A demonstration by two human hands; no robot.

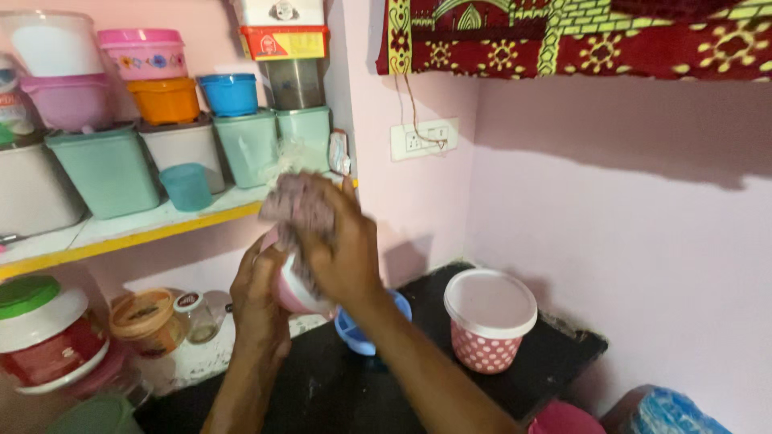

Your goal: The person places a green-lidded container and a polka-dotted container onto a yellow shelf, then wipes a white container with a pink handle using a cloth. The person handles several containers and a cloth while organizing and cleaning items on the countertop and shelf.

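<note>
Hands meet in the middle of the view, raised above a black tabletop [338,386]. The left hand [259,299] is curled around the side and bottom of a small pink container [293,293], grasping it from below and from the left. The right hand [342,245] is clenched on a patterned pinkish cloth [296,207] and presses it against the top of that container; the cloth is blurred, and it bunches up above the fingers. The container is thus in the air between both hands, well clear of the tabletop. Just below the right wrist a blue bowl-like lid or dish [358,331] lies on the tabletop, partly hidden by the forearm. To its right stands a pink tub with white dots [486,329], closed with a pale lid, apart from the hands. Behind the hands a yellow-edged shelf [121,233] carries pale green storage boxes [104,170], a small blue cup [186,186], and stacked tubs in orange, blue and pink. At lower left stand a red jar with a white and green lid [44,329] and a small glass jar [195,315], near a round brown container. A white wall socket [424,138] sits on the pink wall, under a red and yellow patterned cloth hanging at the top.
</note>
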